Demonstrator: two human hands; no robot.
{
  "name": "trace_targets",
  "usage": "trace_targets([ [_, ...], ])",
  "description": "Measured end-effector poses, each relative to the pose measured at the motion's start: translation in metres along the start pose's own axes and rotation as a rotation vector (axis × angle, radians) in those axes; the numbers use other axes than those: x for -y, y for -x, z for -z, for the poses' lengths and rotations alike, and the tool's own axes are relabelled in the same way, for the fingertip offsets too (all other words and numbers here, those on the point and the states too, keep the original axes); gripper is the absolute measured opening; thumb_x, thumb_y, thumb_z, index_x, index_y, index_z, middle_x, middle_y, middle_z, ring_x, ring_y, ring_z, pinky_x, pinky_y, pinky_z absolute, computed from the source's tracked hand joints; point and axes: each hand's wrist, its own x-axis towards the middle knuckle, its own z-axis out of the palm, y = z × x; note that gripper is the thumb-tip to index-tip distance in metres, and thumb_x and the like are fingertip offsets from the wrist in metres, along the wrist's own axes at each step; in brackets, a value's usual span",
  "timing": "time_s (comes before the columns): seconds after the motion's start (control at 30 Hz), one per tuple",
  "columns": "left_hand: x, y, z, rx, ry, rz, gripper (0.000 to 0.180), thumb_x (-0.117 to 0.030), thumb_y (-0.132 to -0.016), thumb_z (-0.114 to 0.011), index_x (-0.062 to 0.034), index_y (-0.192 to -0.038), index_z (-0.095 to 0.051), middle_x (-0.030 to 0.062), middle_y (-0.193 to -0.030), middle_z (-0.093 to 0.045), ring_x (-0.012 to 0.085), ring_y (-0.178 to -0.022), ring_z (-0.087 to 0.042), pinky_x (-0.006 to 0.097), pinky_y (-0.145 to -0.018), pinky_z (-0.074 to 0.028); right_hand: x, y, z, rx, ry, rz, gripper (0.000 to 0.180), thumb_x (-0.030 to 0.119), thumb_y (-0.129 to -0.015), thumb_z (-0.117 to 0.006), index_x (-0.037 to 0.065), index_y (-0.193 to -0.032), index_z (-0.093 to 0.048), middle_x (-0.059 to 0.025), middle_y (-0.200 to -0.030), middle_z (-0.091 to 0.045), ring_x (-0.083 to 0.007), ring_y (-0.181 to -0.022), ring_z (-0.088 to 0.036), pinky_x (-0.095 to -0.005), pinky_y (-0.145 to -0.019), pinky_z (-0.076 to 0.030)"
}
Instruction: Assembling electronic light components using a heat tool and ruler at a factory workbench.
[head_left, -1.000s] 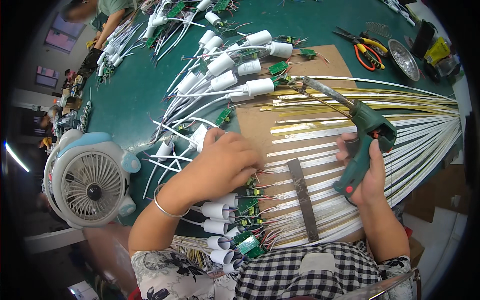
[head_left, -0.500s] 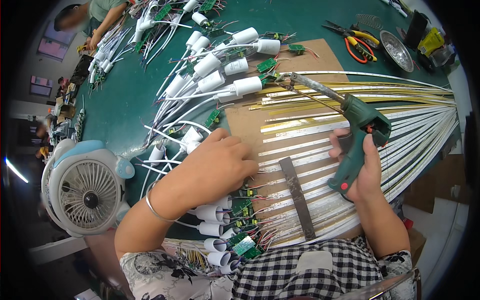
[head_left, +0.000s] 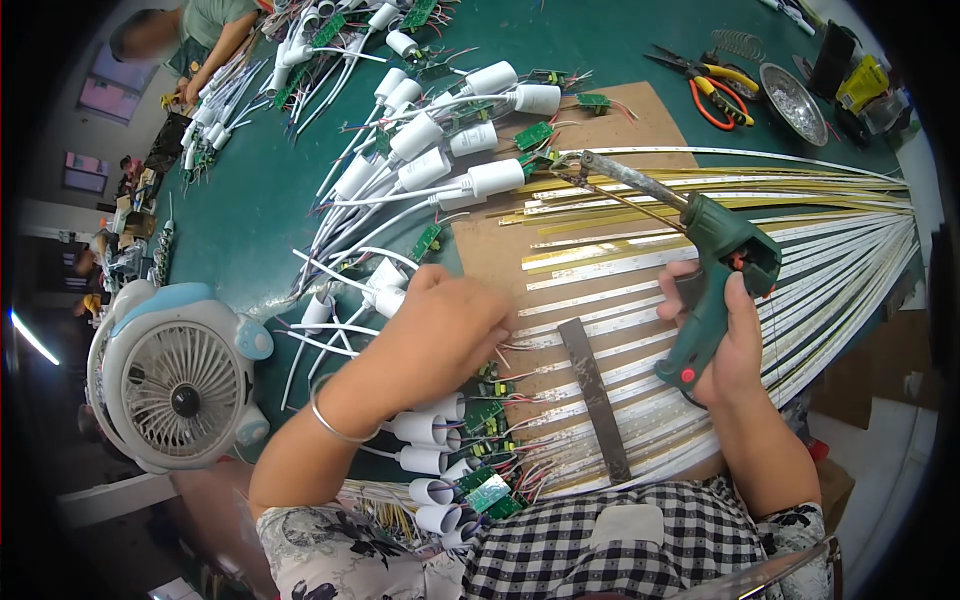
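My right hand (head_left: 732,345) is closed round the handle of a green soldering gun (head_left: 708,290). The gun's grey barrel points up and left, above the far end of a fan of white and yellow LED strips (head_left: 640,305). My left hand (head_left: 452,322) is curled with its knuckles up, beside the left ends of the strips. Thin wires (head_left: 503,358) show just under its fingertips, but what the fingers pinch is hidden. Below it, small green circuit boards (head_left: 488,412) with white lamp caps (head_left: 420,428) are lined up against the strip ends.
A dark metal bar (head_left: 592,400) lies across the strips on a brown board (head_left: 490,245). More white caps with cables (head_left: 495,178) are heaped beyond. Pliers (head_left: 720,95) and a metal dish (head_left: 793,103) stand far right, a fan (head_left: 180,385) at left. Another person (head_left: 205,40) works far left.
My left hand and forearm have shifted slightly to the right, the fingers blurred by motion. My right hand and the soldering gun have stayed put.
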Motion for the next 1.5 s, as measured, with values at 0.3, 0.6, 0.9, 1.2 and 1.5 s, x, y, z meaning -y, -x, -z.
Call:
trace_targets([
  [0.3, 0.006, 0.007, 0.007, 0.059, 0.025, -0.095, 0.008, -0.012, -0.082, -0.069, -0.0121, -0.090, -0.068, 0.0026, -0.088, -0.060, 0.0213, -0.092, -0.058, 0.038, -0.091, -0.034, 0.000, 0.000, 0.002, -0.005, 0.008, 0.014, 0.047, 0.035, -0.102, -0.047, 0.002, -0.136, -0.046, -0.0167, -0.114, -0.064, -0.0220, -0.089, -0.066, -0.0370, -0.082, -0.056],
  [0.6, 0.006, -0.003, 0.006, -0.039, -0.007, -0.001, 0.006, -0.015, -0.079, -0.072, -0.0162, -0.083, -0.068, -0.0018, -0.087, -0.061, 0.0213, -0.093, -0.056, 0.039, -0.089, -0.029, 0.000, 0.001, 0.001, -0.033, -0.003, 0.011, 0.048, 0.035, -0.102, -0.046, 0.002, -0.137, -0.045, -0.0166, -0.114, -0.064, -0.0216, -0.090, -0.066, -0.0370, -0.083, -0.056],
  [0.9, -0.012, 0.005, -0.023, -0.276, -0.037, 0.185, 0.009, -0.015, -0.073, -0.074, -0.0167, -0.078, -0.066, -0.0023, -0.085, -0.062, 0.0205, -0.096, -0.055, 0.042, -0.090, -0.027, 0.000, 0.001, 0.007, 0.059, 0.012, -0.001, 0.050, 0.041, -0.104, -0.041, 0.001, -0.134, -0.048, -0.0154, -0.116, -0.063, -0.0250, -0.104, -0.063, -0.0357, -0.087, -0.053],
  [1.2, -0.009, 0.006, -0.031, -0.355, -0.031, 0.199, 0.011, -0.010, -0.070, -0.070, -0.0143, -0.074, -0.061, -0.0009, -0.081, -0.057, 0.0216, -0.095, -0.055, 0.041, -0.089, -0.028, 0.001, 0.002, 0.001, 0.024, 0.053, 0.013, 0.047, 0.034, -0.103, -0.044, 0.003, -0.138, -0.044, -0.0157, -0.116, -0.064, -0.0224, -0.086, -0.067, -0.0367, -0.080, -0.055],
  [1.5, -0.007, 0.005, -0.034, -0.359, -0.021, 0.188, 0.011, -0.009, -0.070, -0.069, -0.0131, -0.072, -0.059, 0.0006, -0.081, -0.057, 0.0220, -0.096, -0.055, 0.042, -0.090, -0.028, 0.000, 0.002, 0.002, 0.046, 0.061, 0.032, 0.047, 0.033, -0.103, -0.043, 0.002, -0.139, -0.043, -0.0165, -0.117, -0.063, -0.0227, -0.086, -0.067, -0.0358, -0.079, -0.056],
])
